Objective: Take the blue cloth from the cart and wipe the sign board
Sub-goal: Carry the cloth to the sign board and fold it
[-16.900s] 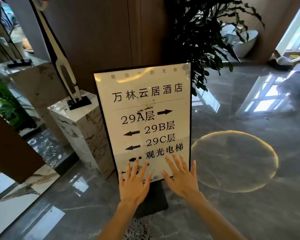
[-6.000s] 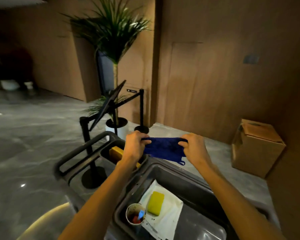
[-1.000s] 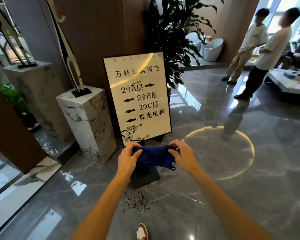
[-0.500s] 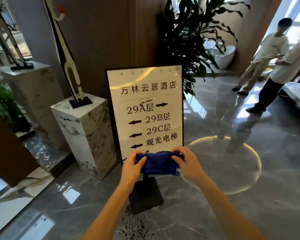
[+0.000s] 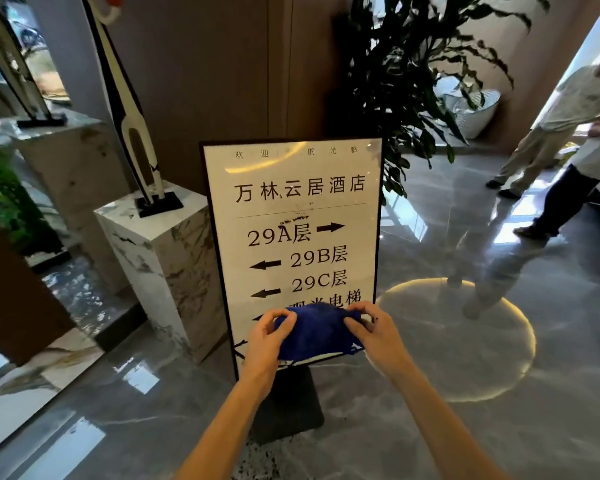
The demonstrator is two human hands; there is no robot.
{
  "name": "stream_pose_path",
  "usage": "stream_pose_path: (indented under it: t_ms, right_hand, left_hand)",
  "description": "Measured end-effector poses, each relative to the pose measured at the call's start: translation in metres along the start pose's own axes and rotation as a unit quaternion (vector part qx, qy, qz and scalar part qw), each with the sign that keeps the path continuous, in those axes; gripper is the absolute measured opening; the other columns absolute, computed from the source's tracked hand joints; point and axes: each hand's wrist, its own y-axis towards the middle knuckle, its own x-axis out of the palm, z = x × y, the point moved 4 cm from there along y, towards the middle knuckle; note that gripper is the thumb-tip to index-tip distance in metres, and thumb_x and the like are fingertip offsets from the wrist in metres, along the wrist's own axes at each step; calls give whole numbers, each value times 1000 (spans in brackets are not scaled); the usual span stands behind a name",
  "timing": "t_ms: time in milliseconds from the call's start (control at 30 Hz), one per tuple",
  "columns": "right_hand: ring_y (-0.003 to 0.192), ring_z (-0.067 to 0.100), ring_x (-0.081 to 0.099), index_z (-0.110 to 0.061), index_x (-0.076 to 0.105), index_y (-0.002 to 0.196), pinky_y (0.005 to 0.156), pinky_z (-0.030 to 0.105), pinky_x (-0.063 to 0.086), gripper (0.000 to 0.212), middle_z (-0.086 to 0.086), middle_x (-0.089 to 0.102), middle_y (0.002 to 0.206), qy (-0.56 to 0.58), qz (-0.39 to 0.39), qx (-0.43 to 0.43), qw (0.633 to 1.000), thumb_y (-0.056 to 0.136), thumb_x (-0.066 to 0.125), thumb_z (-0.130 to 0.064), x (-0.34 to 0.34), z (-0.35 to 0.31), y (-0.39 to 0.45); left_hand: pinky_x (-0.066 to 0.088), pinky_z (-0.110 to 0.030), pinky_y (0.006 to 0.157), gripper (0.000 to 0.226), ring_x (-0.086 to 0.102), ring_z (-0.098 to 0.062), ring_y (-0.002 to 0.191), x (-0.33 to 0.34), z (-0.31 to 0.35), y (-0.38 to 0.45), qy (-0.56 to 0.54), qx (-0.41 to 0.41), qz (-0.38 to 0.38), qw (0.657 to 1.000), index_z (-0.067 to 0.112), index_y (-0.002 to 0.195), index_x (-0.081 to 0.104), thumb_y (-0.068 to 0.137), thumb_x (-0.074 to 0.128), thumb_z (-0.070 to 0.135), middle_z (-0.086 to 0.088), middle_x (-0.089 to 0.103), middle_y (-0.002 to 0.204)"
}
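The sign board (image 5: 302,209) stands upright on a black base, a white panel in a black frame with black lettering and arrows; dark smudges sit near its middle. The blue cloth (image 5: 314,332) is bunched between both hands in front of the board's lower part, hiding the bottom line of text. My left hand (image 5: 267,336) pinches the cloth's left end and my right hand (image 5: 373,329) pinches its right end. Whether the cloth touches the panel I cannot tell. The cart is out of view.
A marble pedestal (image 5: 160,271) with a tall sculpture stands just left of the board. A large leafy plant (image 5: 406,81) rises behind it. Two people (image 5: 568,143) stand at the right on the glossy grey floor (image 5: 482,393).
I have come closer to the sign board, which now fills more of the view. The cloth held in both hands has risen in front of the board's lower text.
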Motion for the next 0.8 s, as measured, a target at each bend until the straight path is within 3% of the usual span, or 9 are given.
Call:
stream_pose_path:
  t_ms: [67, 167, 267, 333, 433, 533, 667, 800]
  right_hand:
    - [105, 21, 68, -25, 65, 106, 78, 29, 60, 21, 4, 69, 114, 39, -19, 5, 999, 92, 65, -9, -7, 5, 10]
    - [106, 22, 69, -20, 69, 104, 75, 29, 58, 25, 2, 72, 112, 164, -24, 20, 986, 85, 71, -4, -15, 13, 20]
    - [100, 27, 68, -14, 62, 110, 73, 36, 58, 37, 9, 70, 106, 388, 23, 66, 919, 76, 74, -5, -19, 25, 28]
    - [99, 30, 67, -9, 58, 119, 75, 38, 58, 41, 16, 68, 110, 475, 37, 106, 873, 80, 71, -12, -18, 29, 32]
    - [105, 32, 70, -2, 66, 121, 80, 44, 59, 42, 19, 70, 118, 520, -9, 196, 831, 90, 64, -31, -7, 31, 34]
    - [124, 38, 58, -5, 60, 131, 105, 52, 45, 55, 23, 61, 133, 544, -73, 241, 800, 92, 60, -44, 3, 24, 36]
    - [139, 34, 44, 1, 48, 140, 119, 47, 30, 60, 23, 47, 147, 557, -105, 247, 786, 92, 59, -34, 9, 8, 44]
    - [128, 40, 54, -5, 48, 140, 105, 55, 44, 54, 25, 55, 140, 536, -129, 219, 805, 93, 57, -29, 8, -4, 51]
  left_hand:
    - [58, -49, 85, 5, 68, -30, 101, 7, -2, 7, 17, 10, 42, 999, 22, 87, 69, 84, 74, 24, -5, 73, 105]
    - [57, -52, 86, 20, 65, -28, 102, 18, -4, 17, 39, 7, 67, 997, 29, 84, 68, 86, 71, 9, -2, 69, 109]
    - [59, -50, 81, 21, 65, -30, 104, 27, -5, 28, 31, 5, 69, 997, 30, 86, 67, 86, 71, 9, -4, 68, 114]
    - [60, -48, 77, 19, 66, -33, 104, 30, -6, 36, 16, 2, 74, 997, 27, 88, 67, 86, 71, 9, -7, 68, 117]
    - [60, -36, 70, 20, 66, -28, 103, 35, -9, 44, 12, -3, 74, 997, 28, 88, 68, 86, 71, 9, -4, 68, 117]
    - [60, -37, 74, 21, 66, -25, 105, 37, -9, 52, 17, 0, 66, 998, 30, 88, 68, 87, 70, 9, 0, 68, 116]
    - [60, -37, 75, 19, 67, -26, 101, 37, -8, 60, 30, 14, 56, 998, 26, 91, 68, 88, 68, 6, 2, 72, 106]
    - [60, -40, 70, 16, 70, -30, 96, 38, -1, 68, -11, 6, 41, 999, 17, 95, 66, 87, 69, 4, -6, 73, 106]
